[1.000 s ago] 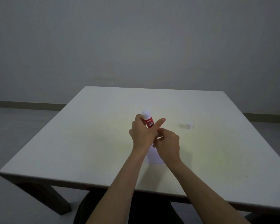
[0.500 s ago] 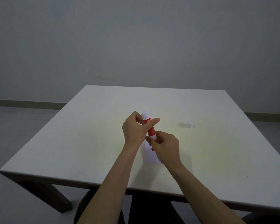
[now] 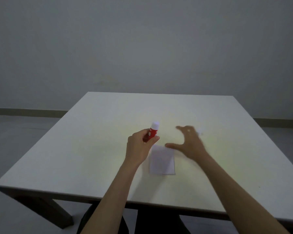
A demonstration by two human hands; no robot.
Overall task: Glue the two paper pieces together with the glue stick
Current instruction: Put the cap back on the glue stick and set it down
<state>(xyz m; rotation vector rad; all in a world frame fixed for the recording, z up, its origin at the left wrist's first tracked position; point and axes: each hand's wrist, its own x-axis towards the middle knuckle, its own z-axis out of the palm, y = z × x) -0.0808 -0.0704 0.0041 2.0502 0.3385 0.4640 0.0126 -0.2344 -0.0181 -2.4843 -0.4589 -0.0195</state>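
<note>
My left hand [image 3: 139, 146] grips a red glue stick [image 3: 152, 133] with a white tip, held tilted above the table. White paper [image 3: 162, 162] lies flat on the table just right of that hand; a second sheet's edge peeks out at its lower right. My right hand [image 3: 189, 143] hovers open over the table to the right of the paper, fingers spread and blurred by motion, thumb near the paper's top right corner. A small white cap [image 3: 200, 133] sits just beyond the right hand's fingers, partly hidden.
The white square table [image 3: 74, 157] stands before a grey wall. Its near edge runs above my dark-clothed legs. Grey floor lies on both sides.
My right hand let go of the glue stick's base and swung right toward the cap, opening. My left hand shifted slightly left with the stick, uncovering the paper.
</note>
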